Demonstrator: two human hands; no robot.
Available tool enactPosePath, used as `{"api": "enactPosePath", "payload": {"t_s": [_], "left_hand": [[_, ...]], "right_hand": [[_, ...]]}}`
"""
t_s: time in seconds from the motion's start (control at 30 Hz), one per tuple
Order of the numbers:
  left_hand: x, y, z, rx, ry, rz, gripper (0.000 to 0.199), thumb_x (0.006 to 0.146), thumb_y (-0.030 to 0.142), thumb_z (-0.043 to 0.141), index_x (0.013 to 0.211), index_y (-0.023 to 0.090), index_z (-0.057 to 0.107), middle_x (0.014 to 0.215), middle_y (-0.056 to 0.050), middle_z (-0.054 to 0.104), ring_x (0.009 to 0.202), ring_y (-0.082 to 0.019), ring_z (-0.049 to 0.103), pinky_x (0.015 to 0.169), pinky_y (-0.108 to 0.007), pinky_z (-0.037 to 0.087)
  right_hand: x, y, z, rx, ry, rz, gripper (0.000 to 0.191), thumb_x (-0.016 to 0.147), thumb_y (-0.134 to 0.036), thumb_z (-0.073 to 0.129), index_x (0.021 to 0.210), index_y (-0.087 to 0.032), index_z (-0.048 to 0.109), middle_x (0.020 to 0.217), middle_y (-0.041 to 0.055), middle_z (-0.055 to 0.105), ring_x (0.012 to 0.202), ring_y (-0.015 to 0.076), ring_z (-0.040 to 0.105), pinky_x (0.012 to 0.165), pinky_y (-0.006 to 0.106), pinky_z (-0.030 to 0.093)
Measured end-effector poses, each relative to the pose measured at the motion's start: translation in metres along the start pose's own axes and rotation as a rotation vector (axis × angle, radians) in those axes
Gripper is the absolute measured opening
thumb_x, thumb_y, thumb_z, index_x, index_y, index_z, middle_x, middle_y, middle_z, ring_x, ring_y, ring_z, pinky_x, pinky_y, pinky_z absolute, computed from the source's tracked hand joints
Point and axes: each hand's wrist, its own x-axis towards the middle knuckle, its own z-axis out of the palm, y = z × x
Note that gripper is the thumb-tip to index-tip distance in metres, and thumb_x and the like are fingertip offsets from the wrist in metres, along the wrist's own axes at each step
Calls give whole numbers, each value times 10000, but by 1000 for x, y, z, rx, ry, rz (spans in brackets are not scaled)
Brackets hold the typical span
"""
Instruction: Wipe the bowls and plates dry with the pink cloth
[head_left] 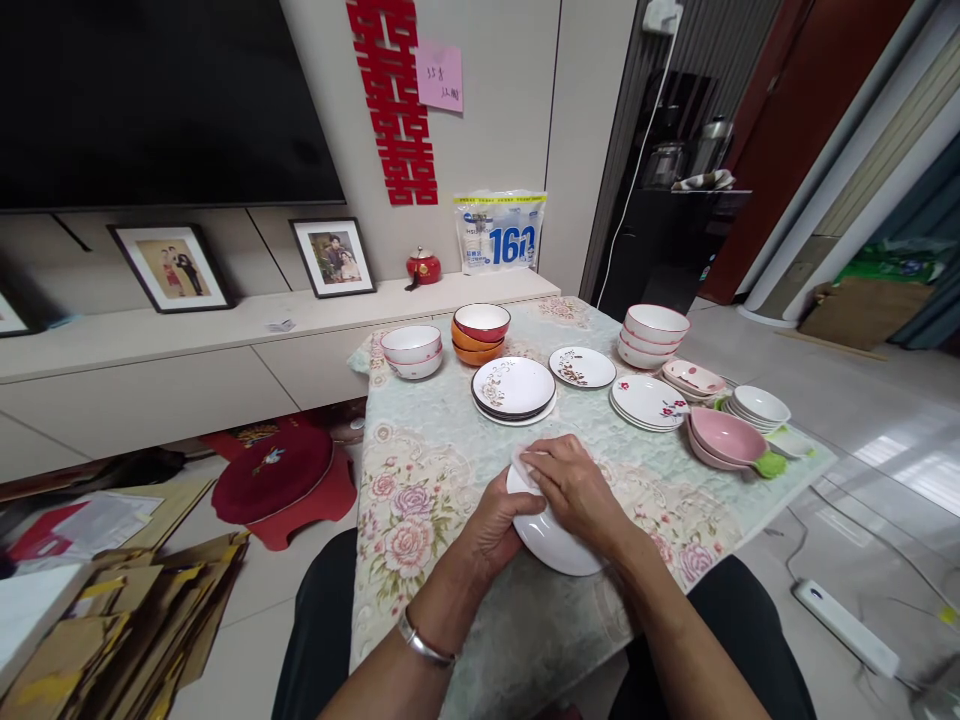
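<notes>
Both hands are on one white plate (562, 545), over the near part of the desk (442, 465), between the person's knees. The left hand (495, 520) is clamped on the plate's left edge, its thumb lying over the face that shows. The right hand (577, 490) lies across the upper right of the plate, its fingers bent towards the left thumb and close to it; whether they close on anything cannot be told. A whitish patch shows by those fingertips, too unclear to name. The plate's glossy lower part is bare between the two wrists, and whether it touches the desk cannot be made out.

Just beyond the hands stand the dark-rimmed plates (514, 387), stacked, with the small plate (583, 368) flat to their right and the flowered plates (649, 402) stacked further right. Behind, at the left, are two pink-rimmed bowls (412, 350), one in the other, beside the orange bowls (478, 350), which have a red bowl (482, 322) on top. At the right, well apart from the hands, are the tall bowl stack (654, 338), the spotted dishes (694, 378), the small white bowls (760, 404) and the pink dishes (724, 437). A flowered cloth (405, 480) covers the desk.
</notes>
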Motion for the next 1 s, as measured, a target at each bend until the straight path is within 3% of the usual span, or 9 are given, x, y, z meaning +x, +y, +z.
{"api": "enactPosePath", "payload": {"t_s": [0.1, 0.3, 0.5, 0.67, 0.87, 0.93, 1.0], "left_hand": [[0, 0, 0, -1, -8, 6, 536, 486, -10, 708, 1003, 126, 703, 938, -71, 732, 814, -207, 650, 796, -312, 459], [1, 0, -2, -26, 50, 3, 573, 505, 50, 760, 1071, 108, 693, 925, -98, 740, 817, -239, 659, 797, -343, 469], [3, -1, -4, -78, 49, 27, 589, 532, 55, 720, 1116, 128, 692, 998, -100, 750, 1004, -295, 653, 913, -374, 455], [1, 3, 0, -113, -3, -1, 671, 486, -5, 638, 1139, 144, 671, 1003, -82, 739, 967, -278, 652, 883, -365, 460], [3, 5, -2, -170, -55, -8, 620, 457, 3, 558, 1051, 135, 674, 828, -21, 694, 730, -158, 606, 732, -265, 437], [4, 5, -3, -171, -47, -11, 639, 464, 20, 552, 1082, 131, 668, 829, -27, 697, 731, -170, 609, 730, -274, 440], [4, 6, -3, -170, -40, -16, 695, 475, 33, 545, 1154, 134, 651, 892, -48, 720, 808, -215, 637, 777, -311, 458]], "right_hand": [[1, -2, 1, 86, -51, -78, 297, 995, -211, 471, 1204, -240, 681, 1226, 60, 661, 1069, 226, 530, 957, 399, 419], [0, 13, 1, -101, -11, 223, 296, 990, -215, 475, 1177, -196, 702, 1137, 107, 687, 1023, 252, 542, 900, 386, 428], [-5, 22, -1, -342, 18, 413, 322, 997, -248, 435, 1160, -168, 701, 1013, 150, 689, 906, 276, 536, 772, 375, 420], [-2, 10, 2, -210, 65, 234, 313, 983, -212, 457, 1200, -174, 680, 1134, 134, 672, 992, 272, 526, 853, 391, 441], [3, -6, -3, 170, -40, -105, 307, 998, -242, 467, 1217, -259, 681, 1222, 66, 669, 1135, 222, 544, 981, 402, 450], [2, 1, -4, 224, -38, -92, 295, 977, -231, 498, 1188, -278, 698, 1225, 62, 664, 1153, 219, 550, 977, 403, 462], [0, 11, -4, 223, 21, 9, 277, 940, -201, 528, 1121, -264, 728, 1201, 80, 651, 1131, 222, 565, 962, 400, 471]]}}
